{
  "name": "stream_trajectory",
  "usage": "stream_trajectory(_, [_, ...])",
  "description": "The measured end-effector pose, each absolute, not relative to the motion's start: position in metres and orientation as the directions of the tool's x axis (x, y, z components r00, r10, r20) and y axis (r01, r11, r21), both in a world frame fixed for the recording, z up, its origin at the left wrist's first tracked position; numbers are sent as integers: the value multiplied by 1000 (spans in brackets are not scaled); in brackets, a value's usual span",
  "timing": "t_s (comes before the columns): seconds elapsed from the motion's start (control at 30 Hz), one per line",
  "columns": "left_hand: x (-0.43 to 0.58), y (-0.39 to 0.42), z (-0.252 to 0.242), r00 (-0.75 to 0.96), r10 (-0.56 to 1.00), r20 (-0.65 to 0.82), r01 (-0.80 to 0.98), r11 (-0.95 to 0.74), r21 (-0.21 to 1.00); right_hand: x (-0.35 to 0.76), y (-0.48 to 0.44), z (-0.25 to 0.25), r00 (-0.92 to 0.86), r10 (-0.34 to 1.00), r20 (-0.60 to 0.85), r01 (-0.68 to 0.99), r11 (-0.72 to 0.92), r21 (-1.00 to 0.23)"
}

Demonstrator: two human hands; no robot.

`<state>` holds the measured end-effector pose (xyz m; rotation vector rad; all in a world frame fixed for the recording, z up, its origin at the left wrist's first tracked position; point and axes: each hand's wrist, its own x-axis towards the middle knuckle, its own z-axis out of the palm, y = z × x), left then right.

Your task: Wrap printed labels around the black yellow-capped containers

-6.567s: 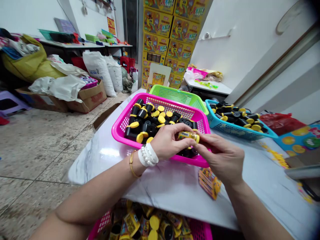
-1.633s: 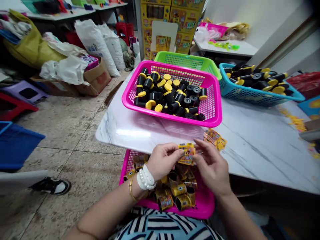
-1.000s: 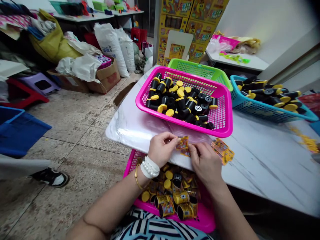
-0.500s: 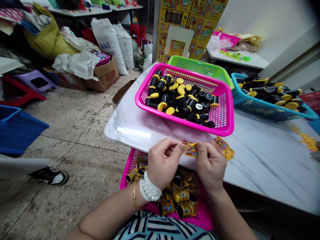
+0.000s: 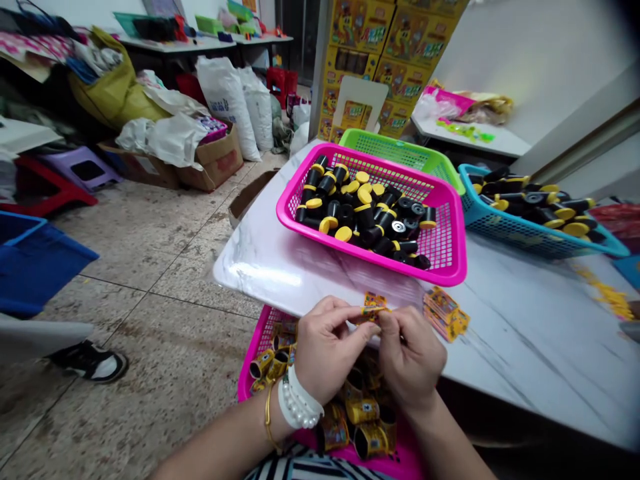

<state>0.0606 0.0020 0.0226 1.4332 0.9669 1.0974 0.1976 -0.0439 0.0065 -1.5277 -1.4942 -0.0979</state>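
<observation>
Above the table's front edge, my left hand (image 5: pixel 330 353) and my right hand (image 5: pixel 411 360) pinch a small yellow-orange printed label (image 5: pixel 371 310) between them. It shows nearly edge-on, its right end hidden by my right fingers. Just behind it lies another printed piece (image 5: pixel 374 298), partly covered. A small pile of similar labels (image 5: pixel 447 315) rests on the table to the right of my right hand. Below my hands, a lower pink basket (image 5: pixel 245 377) holds several short, open-ended tubes (image 5: pixel 363 410) with yellow printed wraps, partly hidden by my wrists.
On the white marbled table (image 5: pixel 510 320), a pink basket (image 5: pixel 373 257) holds black cylinders with yellow caps. Behind it stands a green basket (image 5: pixel 400 145); a blue basket (image 5: pixel 540 243) of similar cylinders is at right. A blue bin (image 5: pixel 47 267) and another person's shoe (image 5: pixel 93 362) are at left.
The label between my hands has turned from facing me to nearly edge-on. My hands have come closer together and appear lower, as the whole view has shifted slightly.
</observation>
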Motion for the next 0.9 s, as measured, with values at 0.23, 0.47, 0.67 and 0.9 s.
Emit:
stream_trajectory(0.23, [52, 4, 21, 187, 979, 79, -2, -80, 997, 190, -36, 4, 106, 729, 676, 869, 262, -419])
stream_trajectory(0.47, [46, 13, 14, 344, 911, -228, -122, 284, 951, 225, -3, 44, 65, 781, 621, 891, 235, -389])
stream_trajectory(0.67, [44, 28, 20, 501, 783, -368, -232, 531, 815, 270, 66, 75, 168, 917, 361, 983, -127, -135])
stream_trajectory(0.9, [47, 37, 17, 518, 745, -420, -270, 609, 746, 281, 80, 74, 286, 919, 272, 815, -84, -573])
